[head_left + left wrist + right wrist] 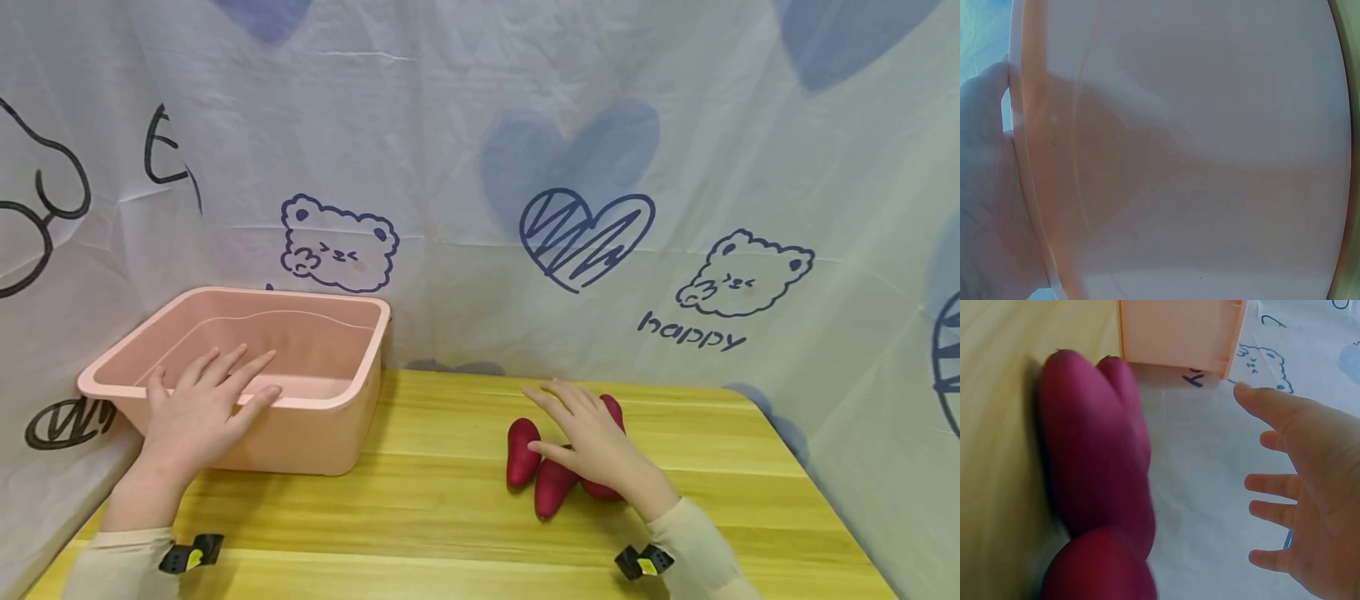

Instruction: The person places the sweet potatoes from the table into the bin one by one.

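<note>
A pink plastic basin stands on the left of the wooden table. My left hand lies over its front rim with fingers spread and straight, gripping nothing. The left wrist view shows part of that hand right at the rim, beside the basin's outer wall. Several smooth, dark red, elongated sweet potatoes lie close together right of the middle. Over them hovers my right hand, fingers apart, holding nothing and partly hiding them. In the right wrist view, a gap separates the hand from the sweet potatoes.
The yellow wood-grain table ends at a slanted edge on the right. A pale cloth printed with hearts and bears hangs behind the table and along both sides. The basin's far side stands near the cloth.
</note>
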Tool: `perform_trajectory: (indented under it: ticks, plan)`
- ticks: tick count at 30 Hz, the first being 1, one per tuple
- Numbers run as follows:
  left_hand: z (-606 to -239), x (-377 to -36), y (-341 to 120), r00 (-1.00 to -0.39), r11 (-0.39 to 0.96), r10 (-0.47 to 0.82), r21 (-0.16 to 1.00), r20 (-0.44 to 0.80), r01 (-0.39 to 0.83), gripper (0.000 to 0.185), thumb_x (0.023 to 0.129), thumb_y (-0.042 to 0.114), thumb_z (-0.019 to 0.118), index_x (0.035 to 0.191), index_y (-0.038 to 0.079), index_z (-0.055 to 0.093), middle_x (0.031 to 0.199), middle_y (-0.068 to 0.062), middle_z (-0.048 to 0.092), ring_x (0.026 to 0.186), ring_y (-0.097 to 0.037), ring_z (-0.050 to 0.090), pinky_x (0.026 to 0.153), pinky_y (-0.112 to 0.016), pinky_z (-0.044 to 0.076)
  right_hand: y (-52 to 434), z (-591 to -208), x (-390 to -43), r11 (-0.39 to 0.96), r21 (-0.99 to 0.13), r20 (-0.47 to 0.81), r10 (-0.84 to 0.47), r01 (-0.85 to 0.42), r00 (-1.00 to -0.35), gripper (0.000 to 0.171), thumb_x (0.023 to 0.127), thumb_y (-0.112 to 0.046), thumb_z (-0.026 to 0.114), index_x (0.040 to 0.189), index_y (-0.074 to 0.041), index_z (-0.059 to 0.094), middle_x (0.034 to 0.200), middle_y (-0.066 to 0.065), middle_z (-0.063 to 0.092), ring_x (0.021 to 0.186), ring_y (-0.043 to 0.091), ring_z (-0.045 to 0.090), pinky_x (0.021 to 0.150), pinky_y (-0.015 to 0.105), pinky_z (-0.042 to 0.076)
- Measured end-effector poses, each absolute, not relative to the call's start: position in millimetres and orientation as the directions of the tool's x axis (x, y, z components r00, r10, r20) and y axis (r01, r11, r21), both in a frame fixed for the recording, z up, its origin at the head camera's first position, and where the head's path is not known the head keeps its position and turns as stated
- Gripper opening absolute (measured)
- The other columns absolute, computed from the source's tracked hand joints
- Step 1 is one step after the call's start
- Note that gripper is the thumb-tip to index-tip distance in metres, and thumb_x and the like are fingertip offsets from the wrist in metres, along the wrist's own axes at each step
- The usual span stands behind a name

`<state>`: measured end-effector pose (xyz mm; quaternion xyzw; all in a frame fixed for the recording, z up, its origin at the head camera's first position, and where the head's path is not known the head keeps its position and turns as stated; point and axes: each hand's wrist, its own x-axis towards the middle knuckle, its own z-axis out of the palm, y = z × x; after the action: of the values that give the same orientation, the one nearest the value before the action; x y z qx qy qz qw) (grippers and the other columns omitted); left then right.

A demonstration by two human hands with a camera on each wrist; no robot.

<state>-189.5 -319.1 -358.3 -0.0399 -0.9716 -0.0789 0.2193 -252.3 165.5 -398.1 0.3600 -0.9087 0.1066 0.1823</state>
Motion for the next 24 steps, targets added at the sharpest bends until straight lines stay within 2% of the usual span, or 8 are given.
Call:
perform_trajectory:
  ticks: [11,17,24]
  plan:
    - [-357.8,-189.3,-319.5,-0.899,0.983,0.044,0.140,0.436,0.115,0.059,0.097,0.058,0.042,0.148,0.027,0.041,0.152,-0.018,0.040,0.135,-0.047,0.031,0.105,-0.079,0.001,195.5,-415.0,-242.1,0.727,-0.058,0.410,-0.607,-0.684,-0.681,0.069,0.082,-0.043,0.075,0.141,-0.017,0.050,0.137,0.013,0.054,0.129,0.032,0.049,0.104,0.060,0.040]
    - [-357.5,-188.3,-319.7,-0.901,0.984,0.039,0.141,0.431,0.110,0.059,0.097,0.058,0.041,0.148,0.027,0.041,0.153,-0.018,0.039,0.135,-0.047,0.030,0.105,-0.079,0.000,209.4,-419.2,-236.3,0.751,-0.102,0.371,-0.580,-0.653,-0.725,0.068,0.083,-0.045,0.074,0.141,-0.017,0.051,0.137,0.011,0.055,0.127,0.033,0.050,0.101,0.064,0.040]
    - [-357.2,-189.4,-318.4,-0.903,0.985,0.044,0.133,0.427,0.111,0.060,0.098,0.058,0.040,0.148,0.026,0.041,0.153,-0.018,0.039,0.135,-0.048,0.030,0.105,-0.079,0.000,224.8,-426.3,-236.3,0.771,-0.155,0.265,-0.571,-0.618,-0.777,0.070,0.080,-0.048,0.075,0.140,-0.020,0.051,0.137,0.010,0.057,0.125,0.035,0.053,0.100,0.062,0.041]
